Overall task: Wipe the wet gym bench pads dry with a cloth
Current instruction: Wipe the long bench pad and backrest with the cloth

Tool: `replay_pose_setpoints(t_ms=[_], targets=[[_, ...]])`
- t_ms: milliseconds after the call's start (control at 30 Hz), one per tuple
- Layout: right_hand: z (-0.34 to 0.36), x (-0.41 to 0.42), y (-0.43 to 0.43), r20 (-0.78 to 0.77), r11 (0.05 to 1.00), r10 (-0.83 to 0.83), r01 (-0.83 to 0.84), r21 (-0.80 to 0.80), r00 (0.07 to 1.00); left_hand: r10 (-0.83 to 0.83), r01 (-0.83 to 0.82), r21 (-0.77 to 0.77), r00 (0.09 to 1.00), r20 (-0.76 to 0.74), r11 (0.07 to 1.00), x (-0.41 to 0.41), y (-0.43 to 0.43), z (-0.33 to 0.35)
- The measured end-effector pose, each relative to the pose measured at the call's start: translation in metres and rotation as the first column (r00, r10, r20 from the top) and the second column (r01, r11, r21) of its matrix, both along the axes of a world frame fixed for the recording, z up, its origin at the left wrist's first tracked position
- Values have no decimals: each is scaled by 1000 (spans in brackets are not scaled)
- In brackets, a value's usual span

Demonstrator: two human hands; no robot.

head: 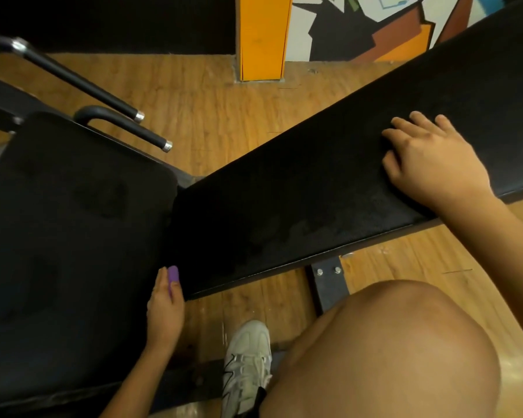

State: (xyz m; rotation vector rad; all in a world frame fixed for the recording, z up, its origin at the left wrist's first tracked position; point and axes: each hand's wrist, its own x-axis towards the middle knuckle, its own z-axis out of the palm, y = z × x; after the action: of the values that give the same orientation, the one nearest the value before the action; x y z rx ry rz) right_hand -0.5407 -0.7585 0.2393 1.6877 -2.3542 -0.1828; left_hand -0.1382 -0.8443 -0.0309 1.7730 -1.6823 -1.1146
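Left hand (165, 300) pinches a purple cloth (173, 274) (only its tip shows) at the near corner of the back pad (314, 191); right hand (435, 159) rests spread-fingered farther up it.

1 white laced sneaker (246, 357); bare knee (390, 342); left forearm (133, 384) and right forearm (501, 236) bare

Black bench pads (314, 188), purple cloth (173, 274), wood-grain floor (212, 116), orange pillar (263, 37), white shoe (248, 357).
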Motion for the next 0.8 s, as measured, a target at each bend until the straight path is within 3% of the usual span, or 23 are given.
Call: replay_pose_setpoints(t_ms=[133,300,467,800], targets=[[0,-4,0,3,998,11,-11,57,1000,39,-39,7,999,15,999,-11,2,8],[-3,-9,-2,-44,988,15,-8,152,999,-84,86,-146,996,13,986,-55,20,31],[-4,-10,-2,-42,987,13,-6,161,999,-156,155,-169,988,7,973,-54,23,31],[-8,-13,-2,-40,992,24,-19,126,999,57,-58,7,997,56,998,6,11,-1]])
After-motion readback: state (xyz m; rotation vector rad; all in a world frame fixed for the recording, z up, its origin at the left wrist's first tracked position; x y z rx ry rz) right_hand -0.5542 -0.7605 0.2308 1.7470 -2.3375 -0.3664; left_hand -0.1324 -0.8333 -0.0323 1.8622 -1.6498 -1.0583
